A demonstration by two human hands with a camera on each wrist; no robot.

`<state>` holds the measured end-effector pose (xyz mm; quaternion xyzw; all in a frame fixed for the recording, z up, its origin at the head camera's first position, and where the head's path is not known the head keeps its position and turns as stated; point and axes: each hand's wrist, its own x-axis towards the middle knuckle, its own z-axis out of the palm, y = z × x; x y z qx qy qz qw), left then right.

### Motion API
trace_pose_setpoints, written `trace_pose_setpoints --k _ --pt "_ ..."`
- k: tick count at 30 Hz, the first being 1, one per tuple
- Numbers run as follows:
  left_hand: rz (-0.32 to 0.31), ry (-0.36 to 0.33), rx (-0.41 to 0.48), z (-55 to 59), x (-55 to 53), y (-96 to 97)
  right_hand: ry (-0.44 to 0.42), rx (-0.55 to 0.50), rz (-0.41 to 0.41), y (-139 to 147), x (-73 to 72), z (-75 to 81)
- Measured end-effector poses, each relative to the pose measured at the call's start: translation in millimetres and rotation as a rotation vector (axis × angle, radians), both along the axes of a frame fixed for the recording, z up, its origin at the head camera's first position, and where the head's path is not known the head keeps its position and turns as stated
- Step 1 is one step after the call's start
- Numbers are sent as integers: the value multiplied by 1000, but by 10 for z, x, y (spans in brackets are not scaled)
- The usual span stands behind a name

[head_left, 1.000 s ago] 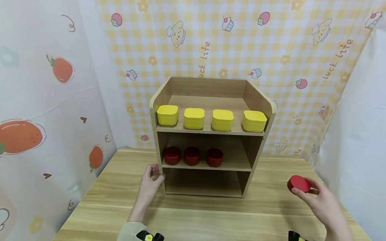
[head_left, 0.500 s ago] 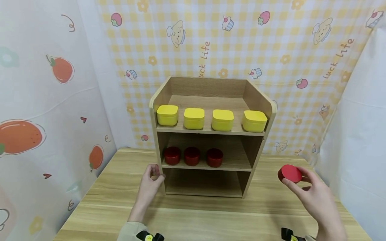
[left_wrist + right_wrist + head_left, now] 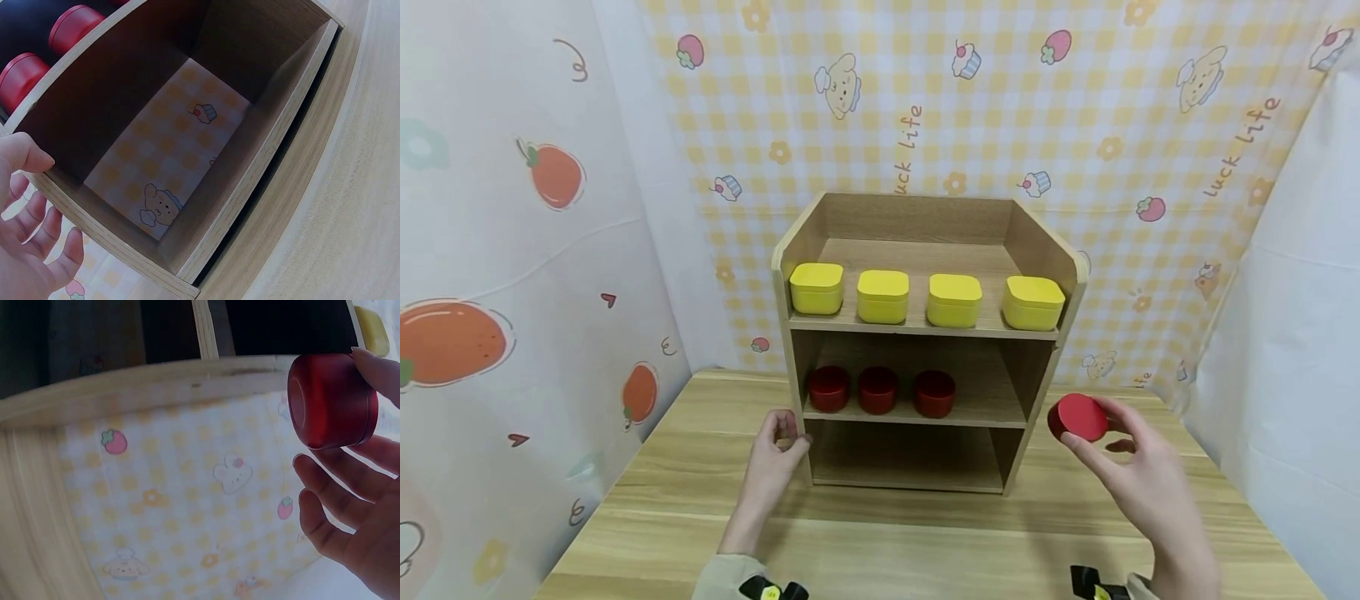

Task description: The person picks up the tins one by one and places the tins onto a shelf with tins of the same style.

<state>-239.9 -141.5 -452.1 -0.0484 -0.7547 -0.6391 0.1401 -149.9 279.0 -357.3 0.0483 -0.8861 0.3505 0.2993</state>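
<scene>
My right hand pinches a small round red tin between thumb and fingers, in the air to the right of the wooden shelf unit. Seen from the right wrist, the tin is glossy with a seam near one end, and the thumb and fingertips grip that end. My left hand holds the unit's left side panel by its front edge. In the left wrist view the thumb lies over that edge and the fingers are bent on the outer side. Three matching red tins stand in a row on the middle shelf.
Several yellow lidded boxes line the front of the top shelf. The bottom compartment has a wooden floor. The unit stands on a wood-grain table, with a checked, patterned cloth behind it and white sheets at both sides.
My right hand has carried the red tin left and upward, closer to the right side of the shelf unit. The left hand stays where it was.
</scene>
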Motion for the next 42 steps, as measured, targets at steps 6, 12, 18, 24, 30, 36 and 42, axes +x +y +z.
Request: trace_pose_setpoints --k 6,12,18,24,30,36,42 --pt "2 -25 -15 1 -2 -7 61 -3 53 -155 -75 -23" --pt "8 -27 -13 -7 -14 14 77 26 88 -257 -157 -37" --pt "14 -24 -6 -35 -27 25 85 105 149 -430 -256 -62" --pt "14 -26 -2 -17 -21 16 106 167 174 -581 -364 -130" --pt "18 -27 0 -2 -23 -1 106 196 168 -657 -445 -162" --pt "12 -39 1 4 -11 -3 157 236 107 -693 -478 -167" --pt "5 -65 9 46 12 5 139 296 9 -743 -462 -145"
